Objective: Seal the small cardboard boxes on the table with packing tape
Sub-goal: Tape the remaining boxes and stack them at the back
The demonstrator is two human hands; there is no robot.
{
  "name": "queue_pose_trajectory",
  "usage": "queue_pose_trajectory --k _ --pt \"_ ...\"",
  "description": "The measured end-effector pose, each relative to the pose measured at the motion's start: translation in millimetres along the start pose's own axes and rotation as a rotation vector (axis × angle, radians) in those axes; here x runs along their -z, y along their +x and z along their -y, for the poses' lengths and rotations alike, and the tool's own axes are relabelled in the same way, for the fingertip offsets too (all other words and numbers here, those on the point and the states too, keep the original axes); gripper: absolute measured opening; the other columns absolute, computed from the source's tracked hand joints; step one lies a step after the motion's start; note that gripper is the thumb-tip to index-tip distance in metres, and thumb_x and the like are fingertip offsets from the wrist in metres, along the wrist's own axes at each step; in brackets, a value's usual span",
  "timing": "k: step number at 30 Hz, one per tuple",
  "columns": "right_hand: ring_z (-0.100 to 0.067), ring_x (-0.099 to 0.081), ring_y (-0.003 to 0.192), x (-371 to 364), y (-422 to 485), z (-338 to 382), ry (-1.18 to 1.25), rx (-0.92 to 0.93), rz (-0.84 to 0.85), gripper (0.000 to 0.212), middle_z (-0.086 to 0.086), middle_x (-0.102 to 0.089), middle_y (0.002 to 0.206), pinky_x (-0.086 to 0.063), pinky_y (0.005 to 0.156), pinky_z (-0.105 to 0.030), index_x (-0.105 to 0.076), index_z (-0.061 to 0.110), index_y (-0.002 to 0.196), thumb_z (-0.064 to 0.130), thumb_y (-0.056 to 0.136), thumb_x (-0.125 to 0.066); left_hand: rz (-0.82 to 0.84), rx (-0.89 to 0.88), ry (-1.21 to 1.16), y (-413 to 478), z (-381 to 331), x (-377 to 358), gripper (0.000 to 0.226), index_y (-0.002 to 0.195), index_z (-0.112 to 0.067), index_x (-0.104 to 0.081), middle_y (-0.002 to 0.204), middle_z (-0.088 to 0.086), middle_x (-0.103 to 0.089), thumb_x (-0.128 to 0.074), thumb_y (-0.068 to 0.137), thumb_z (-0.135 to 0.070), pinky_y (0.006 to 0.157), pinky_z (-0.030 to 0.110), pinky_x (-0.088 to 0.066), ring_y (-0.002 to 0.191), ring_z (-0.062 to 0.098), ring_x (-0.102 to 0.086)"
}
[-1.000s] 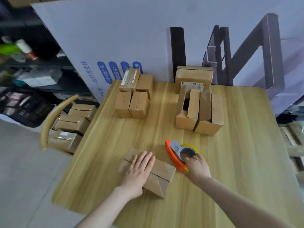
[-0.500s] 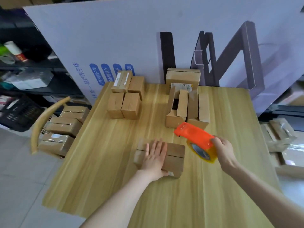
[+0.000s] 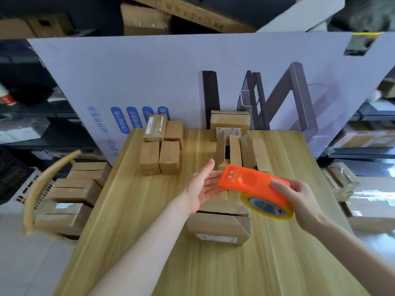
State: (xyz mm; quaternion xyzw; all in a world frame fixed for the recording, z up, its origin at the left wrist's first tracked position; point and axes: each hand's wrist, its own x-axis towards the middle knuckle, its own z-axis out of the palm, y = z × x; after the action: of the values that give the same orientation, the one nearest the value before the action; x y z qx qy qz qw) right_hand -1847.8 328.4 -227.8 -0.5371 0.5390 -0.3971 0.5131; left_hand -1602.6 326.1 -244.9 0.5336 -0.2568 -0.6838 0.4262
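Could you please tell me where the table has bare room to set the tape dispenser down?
Bare wood lies right of the near box, out to the table edge, and left of it too. The far end is crowded: four closed boxes left, open-flapped boxes right.

So the tape dispenser [image 3: 252, 180] is bright orange, and the roll [image 3: 267, 209] on it is see-through yellow. The table [image 3: 149, 210] is pale wood with streaky grain. The near box [image 3: 218, 225] is plain brown cardboard with a white label [image 3: 215, 239]. The far board [image 3: 149, 77] is pale lilac with blue tags [image 3: 132, 118].
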Motion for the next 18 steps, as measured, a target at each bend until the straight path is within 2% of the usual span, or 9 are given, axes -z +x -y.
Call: queue_pose_trajectory --k 2,4,6,10,11,13,15,18 --pt "-0.025 -0.057 0.058 -5 -7 5 -0.040 0.039 0.015 0.076 -0.031 -0.062 0.067 -0.044 0.059 -0.033 -0.060 -0.013 0.084 0.059 0.061 -0.067 0.038 -0.059 0.044 -7 -6 3 0.050 0.104 -0.007 -0.068 0.098 0.010 -0.073 -0.069 0.075 -0.047 0.084 0.034 -0.056 0.088 0.021 -0.069" --pt "-0.022 -0.051 0.052 -10 -14 8 -0.077 0.071 0.028 0.077 -0.022 -0.057 0.057 -0.039 0.050 -0.026 -0.056 -0.014 0.079 0.060 0.061 -0.065 0.026 -0.062 0.082 -10 -5 8 0.037 0.102 -0.006 -0.067 0.095 0.010 -0.072 -0.073 0.079 -0.034 0.076 0.030 -0.057 0.082 0.019 -0.069" --pt "-0.018 -0.049 0.052 -12 -18 9 -0.095 0.084 0.034 0.074 -0.013 -0.055 0.058 -0.037 0.047 -0.022 -0.056 -0.012 0.077 0.059 0.060 -0.065 -0.018 -0.030 0.055 -12 -3 11 0.021 0.098 -0.007 -0.067 0.087 0.007 -0.073 -0.070 0.086 -0.024 0.071 0.029 -0.059 0.075 0.017 -0.070" --pt "-0.016 -0.047 0.047 -19 -23 15 -0.076 0.072 0.066 0.050 -0.002 -0.052 0.051 -0.036 0.042 -0.017 -0.056 0.000 0.066 0.048 0.064 -0.069 -0.074 0.036 -0.007 -17 -1 19 0.010 0.094 -0.007 -0.067 0.077 0.005 -0.072 -0.064 0.091 -0.017 0.058 0.026 -0.058 0.063 0.016 -0.069" --pt "-0.015 -0.048 0.047 -19 -23 16 -0.065 0.071 0.086 0.053 -0.002 -0.053 0.052 -0.037 0.043 -0.018 -0.057 0.001 0.066 0.053 0.061 -0.069 -0.082 0.051 -0.020 -18 0 21 0.010 0.094 -0.006 -0.067 0.075 0.006 -0.072 -0.063 0.092 -0.016 0.057 0.026 -0.057 0.061 0.016 -0.068" --pt "-0.018 -0.054 0.053 -19 -22 15 -0.068 0.070 0.112 0.073 -0.010 -0.058 0.057 -0.042 0.049 -0.022 -0.061 -0.002 0.074 0.067 0.054 -0.072 -0.083 0.078 -0.051 -20 2 21 0.014 0.098 -0.004 -0.066 0.073 0.007 -0.070 -0.062 0.092 -0.015 0.055 0.025 -0.056 0.060 0.016 -0.067" --pt "-0.026 -0.061 0.061 -19 -20 13 -0.076 0.053 0.140 0.093 -0.023 -0.065 0.069 -0.047 0.059 -0.034 -0.066 -0.004 0.086 0.079 0.046 -0.073 -0.074 0.105 -0.087 -24 2 20 0.016 0.097 -0.003 -0.066 0.070 0.007 -0.068 -0.063 0.092 -0.017 0.053 0.023 -0.055 0.058 0.015 -0.066" --pt "-0.028 -0.067 0.072 -19 -18 15 -0.069 0.023 0.187 0.098 -0.023 -0.071 0.086 -0.051 0.071 -0.042 -0.070 0.005 0.096 0.083 0.037 -0.073 -0.069 0.114 -0.121 -29 -2 19 0.010 0.089 -0.003 -0.066 0.063 0.005 -0.067 -0.067 0.088 -0.013 0.049 0.019 -0.054 0.052 0.012 -0.064"
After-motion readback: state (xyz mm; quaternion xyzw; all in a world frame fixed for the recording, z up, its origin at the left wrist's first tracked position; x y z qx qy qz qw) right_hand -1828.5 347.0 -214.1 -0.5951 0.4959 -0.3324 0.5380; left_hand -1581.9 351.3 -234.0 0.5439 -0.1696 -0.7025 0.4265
